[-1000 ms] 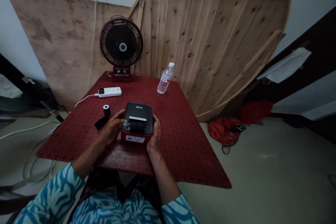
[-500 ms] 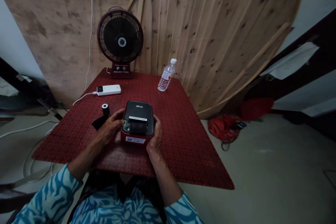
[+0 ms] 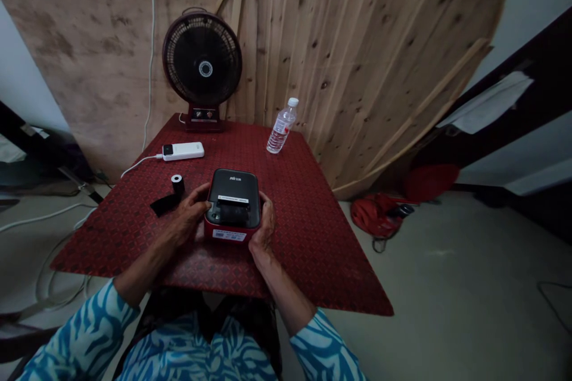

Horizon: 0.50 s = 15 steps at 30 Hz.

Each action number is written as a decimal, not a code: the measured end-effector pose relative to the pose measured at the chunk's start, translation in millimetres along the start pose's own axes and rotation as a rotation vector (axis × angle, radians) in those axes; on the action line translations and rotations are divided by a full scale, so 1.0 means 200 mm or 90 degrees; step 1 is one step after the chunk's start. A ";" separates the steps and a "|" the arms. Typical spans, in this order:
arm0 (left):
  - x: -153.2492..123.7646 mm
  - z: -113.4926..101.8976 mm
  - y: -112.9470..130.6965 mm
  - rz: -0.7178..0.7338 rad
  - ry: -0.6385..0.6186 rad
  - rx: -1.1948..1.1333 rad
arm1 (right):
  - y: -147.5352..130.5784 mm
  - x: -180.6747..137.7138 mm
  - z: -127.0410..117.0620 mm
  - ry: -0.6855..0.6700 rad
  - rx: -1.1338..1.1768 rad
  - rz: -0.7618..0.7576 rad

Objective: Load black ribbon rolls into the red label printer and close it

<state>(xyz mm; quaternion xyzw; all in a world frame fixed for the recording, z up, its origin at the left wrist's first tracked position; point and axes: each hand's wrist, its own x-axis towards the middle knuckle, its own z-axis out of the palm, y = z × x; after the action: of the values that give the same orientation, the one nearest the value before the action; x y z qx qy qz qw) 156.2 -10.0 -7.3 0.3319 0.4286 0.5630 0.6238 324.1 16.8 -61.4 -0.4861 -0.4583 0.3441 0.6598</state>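
Note:
A small black and red label printer (image 3: 235,187) rests near the front of the red patterned table, a white sticker on its near side. My left hand (image 3: 190,214) is wrapped against its left side, the thumb on the top edge near a button. On the other side, my right hand (image 3: 263,227) grips the right wall with the fingers along it. Left of the printer stands a roll of black paper (image 3: 177,183) with a white core, its loose end trailing on the table. The undersides of both hands are partly hidden.
A white power bank (image 3: 183,150) with a cable lies at the left. A dark red fan (image 3: 204,68) stands at the back, and a clear water bottle (image 3: 282,126) at the back right of the table (image 3: 322,250). A red bag (image 3: 373,214) is on the floor.
Both hands keep their hold on the printer, which has hardly moved on the table. The whole view has shifted slightly.

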 end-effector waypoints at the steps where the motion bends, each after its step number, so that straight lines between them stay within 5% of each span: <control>1: 0.00 0.00 0.00 0.005 0.002 0.001 | 0.01 0.01 0.00 -0.006 0.001 0.002; 15: 0.02 -0.01 0.00 0.025 0.007 0.043 | -0.01 0.00 -0.01 -0.042 -0.003 -0.011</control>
<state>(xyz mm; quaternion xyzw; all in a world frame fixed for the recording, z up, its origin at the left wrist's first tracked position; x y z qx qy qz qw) 154.8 -6.4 -9.6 0.3577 0.4441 0.5626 0.5985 326.4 15.6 -60.5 -0.4723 -0.4847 0.3529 0.6461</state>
